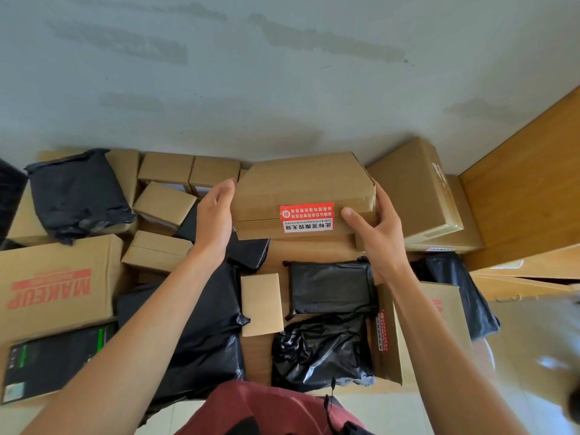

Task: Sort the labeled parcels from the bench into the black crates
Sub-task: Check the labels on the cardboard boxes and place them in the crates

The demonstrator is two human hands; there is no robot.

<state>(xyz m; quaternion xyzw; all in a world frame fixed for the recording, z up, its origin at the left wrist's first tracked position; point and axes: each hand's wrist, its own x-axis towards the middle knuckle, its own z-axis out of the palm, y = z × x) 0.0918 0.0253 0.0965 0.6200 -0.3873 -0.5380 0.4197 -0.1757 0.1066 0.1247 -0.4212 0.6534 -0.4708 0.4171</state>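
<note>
Head view. Worktop (260,350): wooden, crowded with parcels from left edge to right of centre; bare patches show only between them. No black crate appears in frame.

Item held: flat cardboard parcel (301,196), centre of frame, bearing a red-and-white label (307,217) on its near face. Left hand (216,215) lies flat against the parcel's left end, fingers (224,188) straight and pressed to the cardboard. Right hand (376,224) wraps the right end, thumb (353,216) on the near face just beside the label, other fingers behind the corner. Both hands grasp the parcel between them.

Surrounding stock: MAKEUP carton (53,284), left; black poly bag (78,196), upper left; small plain boxes (188,172) behind the left hand; small box (262,304) and black pouch (329,287), lower centre; large carton (417,189), right.
</note>
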